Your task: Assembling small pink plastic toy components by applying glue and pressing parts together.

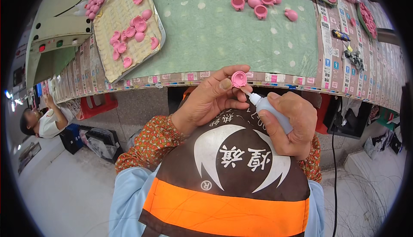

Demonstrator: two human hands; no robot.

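Note:
Between the thumb and fingers of my left hand point(214, 91) is a small round pink plastic shell point(239, 79), its hollow side facing up. My right hand point(292, 123) grips a squeeze bottle point(275, 113) with a white nozzle, its body pale and translucent. The nozzle tip points at the lower edge of the shell, close to my left fingers; whether it touches I cannot tell. Both hands are over my dark apron, just in front of the table edge.
Across the table lies a green sheet point(232, 39) with loose pink shells point(260, 11) at its far side. A metal tray point(160, 21) with more pink pieces stands on the left, beside a control box point(60, 32). A glue-like tube point(340, 35) lies right. Another person point(47, 118) sits far left.

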